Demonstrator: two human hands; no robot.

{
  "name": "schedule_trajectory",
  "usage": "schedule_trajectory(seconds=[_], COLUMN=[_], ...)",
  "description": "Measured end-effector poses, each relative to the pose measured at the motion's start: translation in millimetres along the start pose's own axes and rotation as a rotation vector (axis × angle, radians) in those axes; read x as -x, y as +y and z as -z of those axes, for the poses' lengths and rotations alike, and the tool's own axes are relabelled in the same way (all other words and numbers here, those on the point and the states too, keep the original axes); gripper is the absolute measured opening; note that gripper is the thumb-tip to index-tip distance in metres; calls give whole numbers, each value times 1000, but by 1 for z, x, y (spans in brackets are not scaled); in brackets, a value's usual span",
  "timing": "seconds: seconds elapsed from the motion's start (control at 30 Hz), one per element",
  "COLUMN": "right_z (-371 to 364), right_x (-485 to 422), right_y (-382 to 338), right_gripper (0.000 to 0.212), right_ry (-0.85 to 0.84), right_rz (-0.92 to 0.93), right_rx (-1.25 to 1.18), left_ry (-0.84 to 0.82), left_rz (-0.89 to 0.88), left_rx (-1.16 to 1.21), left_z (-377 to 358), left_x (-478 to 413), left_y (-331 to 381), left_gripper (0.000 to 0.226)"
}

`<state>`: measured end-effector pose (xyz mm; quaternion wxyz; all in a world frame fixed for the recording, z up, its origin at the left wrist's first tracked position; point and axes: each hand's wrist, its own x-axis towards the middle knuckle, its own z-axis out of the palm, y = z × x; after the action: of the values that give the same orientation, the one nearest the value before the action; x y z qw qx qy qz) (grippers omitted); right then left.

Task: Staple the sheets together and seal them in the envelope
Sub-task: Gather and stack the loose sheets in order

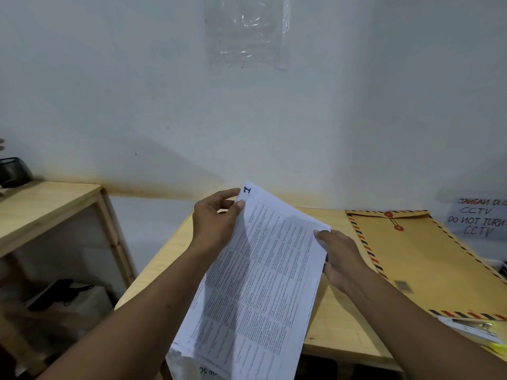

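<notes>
A set of white printed sheets [258, 275], covered in small tabular text, is held up over the wooden table [340, 333]. My left hand [216, 223] pinches the sheets' top left corner, next to a blue handwritten mark. My right hand [340, 256] grips the right edge near the top corner. A brown envelope [428, 261] with a striped border and a red string-and-button clasp lies flat on the table to the right, its flap shut. No stapler is in view.
A wooden shelf unit [55, 212] stands at the left, with a dark object on top and a black item inside. A handwritten CCTV notice [480, 218] leans against the wall at the right. Papers and a yellow item [496, 345] lie at the table's right edge.
</notes>
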<state>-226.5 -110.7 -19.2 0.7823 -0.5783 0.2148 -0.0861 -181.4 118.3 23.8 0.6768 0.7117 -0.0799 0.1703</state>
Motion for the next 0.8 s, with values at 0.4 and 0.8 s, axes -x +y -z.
schedule_trajectory(seconds=[0.4,0.8], right_z=[-15,-18], right_x=[10,9], right_y=[3,-2], right_gripper=[12,7], right_ry=[26,37], right_rz=[16,136], right_rx=[58,193], left_ry=[107,96], left_rz=[-75,-49], left_rx=[-158,-166], left_z=[-1,0], left_x=[2,5], left_y=[-3,-4], left_gripper=[24,22])
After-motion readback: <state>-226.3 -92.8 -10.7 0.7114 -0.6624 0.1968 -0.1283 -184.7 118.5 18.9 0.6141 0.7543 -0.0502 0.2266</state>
